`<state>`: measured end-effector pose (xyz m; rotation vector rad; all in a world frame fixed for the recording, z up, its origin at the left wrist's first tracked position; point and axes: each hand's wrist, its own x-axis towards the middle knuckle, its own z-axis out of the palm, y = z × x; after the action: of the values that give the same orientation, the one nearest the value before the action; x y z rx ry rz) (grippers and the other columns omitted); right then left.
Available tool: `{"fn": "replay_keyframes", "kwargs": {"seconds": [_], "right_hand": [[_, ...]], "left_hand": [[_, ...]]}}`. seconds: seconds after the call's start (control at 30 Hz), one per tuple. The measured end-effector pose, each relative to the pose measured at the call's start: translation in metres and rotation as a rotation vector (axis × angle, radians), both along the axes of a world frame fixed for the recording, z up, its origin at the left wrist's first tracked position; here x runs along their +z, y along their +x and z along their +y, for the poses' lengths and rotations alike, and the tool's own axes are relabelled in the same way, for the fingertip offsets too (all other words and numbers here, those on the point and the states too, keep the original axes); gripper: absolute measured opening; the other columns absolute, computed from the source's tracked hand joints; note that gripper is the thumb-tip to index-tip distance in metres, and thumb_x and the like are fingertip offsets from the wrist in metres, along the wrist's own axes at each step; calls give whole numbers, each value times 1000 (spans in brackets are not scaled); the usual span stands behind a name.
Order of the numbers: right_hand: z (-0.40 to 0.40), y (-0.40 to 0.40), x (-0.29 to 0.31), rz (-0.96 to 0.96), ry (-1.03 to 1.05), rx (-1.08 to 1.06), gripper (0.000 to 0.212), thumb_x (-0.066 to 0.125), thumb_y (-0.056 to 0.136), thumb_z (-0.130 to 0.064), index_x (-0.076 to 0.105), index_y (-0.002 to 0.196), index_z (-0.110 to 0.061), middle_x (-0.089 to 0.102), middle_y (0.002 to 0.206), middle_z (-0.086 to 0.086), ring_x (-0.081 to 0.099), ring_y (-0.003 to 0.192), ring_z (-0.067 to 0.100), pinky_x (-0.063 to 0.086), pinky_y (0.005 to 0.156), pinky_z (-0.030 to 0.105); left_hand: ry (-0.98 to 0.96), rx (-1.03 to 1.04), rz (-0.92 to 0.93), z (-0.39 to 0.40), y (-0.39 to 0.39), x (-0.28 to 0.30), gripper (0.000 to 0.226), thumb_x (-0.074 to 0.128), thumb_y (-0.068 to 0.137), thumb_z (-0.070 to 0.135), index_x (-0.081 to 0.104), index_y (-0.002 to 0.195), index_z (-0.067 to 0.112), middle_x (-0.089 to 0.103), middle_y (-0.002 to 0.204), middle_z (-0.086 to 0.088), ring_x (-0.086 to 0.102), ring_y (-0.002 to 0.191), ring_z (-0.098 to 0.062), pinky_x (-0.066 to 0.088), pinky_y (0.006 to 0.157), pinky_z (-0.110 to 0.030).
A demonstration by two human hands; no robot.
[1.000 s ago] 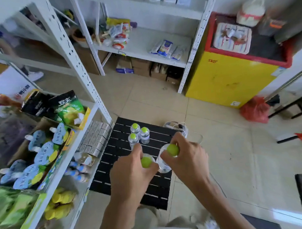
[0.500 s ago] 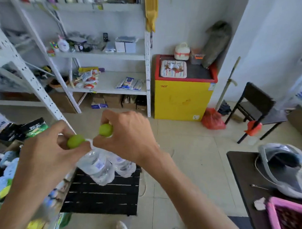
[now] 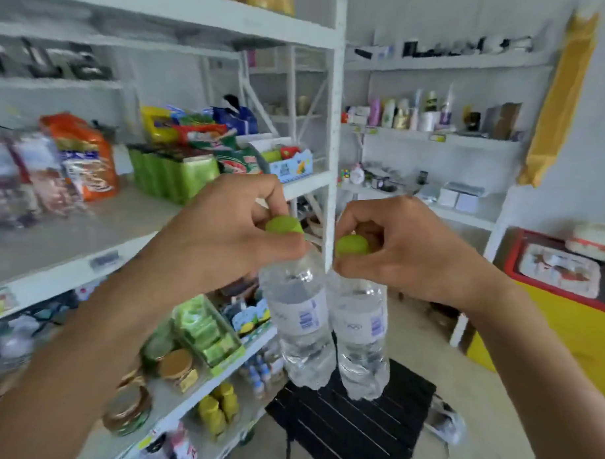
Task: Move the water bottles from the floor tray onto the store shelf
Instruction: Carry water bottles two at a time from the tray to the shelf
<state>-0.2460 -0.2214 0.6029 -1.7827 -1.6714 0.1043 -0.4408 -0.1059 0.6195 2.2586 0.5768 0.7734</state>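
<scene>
Pinching two water bottles (image 3: pixel 302 318) by their green caps, our left hand (image 3: pixel 222 239) and right hand (image 3: pixel 401 250) risk dropping them before the shelf (image 3: pixel 72 268) if that fingertip grip slips.

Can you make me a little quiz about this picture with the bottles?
1. True or false: each hand holds a bottle by its green cap.
2. How many bottles are being carried?
3. What lies below the bottles: A) a pink basket, B) a black tray, C) a blue bucket?

Key
1. True: the left hand pinches the left bottle at its cap, and the right hand does the same with the right bottle.
2. Two.
3. B, the black tray on the floor.
</scene>
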Motion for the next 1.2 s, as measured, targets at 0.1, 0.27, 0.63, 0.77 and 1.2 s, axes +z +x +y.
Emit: {"fn": "replay_keyframes", "kwargs": {"seconds": [0.1,0.27,0.63,0.77,1.2], "right_hand": [[51,-59,15,51,5,155,15,84,74,-27,73,83,-23,65,68,8,54,60,17,42,64,32],[142,-159,40,250,159,420,15,83,79,-9,77,85,-22,68,77,20,55,66,14,43,68,28],[306,-315,96,364,303,594,7,76,80,-13,78,83,-7,75,78,15,59,66,6,46,70,27],[348,-309,101,360,364,633,7,77,80,-8,77,86,-6,78,84,13,64,71,6,51,71,24],[491,-247,57,456,252,606,8,78,77,-18,82,84,-14,81,87,6,76,94,24,58,96,46]], "left_hand": [[83,122,-40,21,-79,29,32,84,71,26,56,75,11,58,50,-5,50,38,-14,37,41,-26],[305,427,-38,58,-203,72,44,82,63,41,61,76,5,63,56,4,52,44,-9,41,44,-28],[367,935,-164,139,-333,99,54,71,51,48,61,78,3,57,63,-6,47,59,-13,39,58,-32],[398,1000,-142,180,-313,92,44,72,55,48,59,75,10,62,68,-3,55,63,-15,40,55,-29],[369,1085,60,329,-226,62,50,74,70,58,52,56,16,46,51,1,40,49,-14,30,49,-27]]}}
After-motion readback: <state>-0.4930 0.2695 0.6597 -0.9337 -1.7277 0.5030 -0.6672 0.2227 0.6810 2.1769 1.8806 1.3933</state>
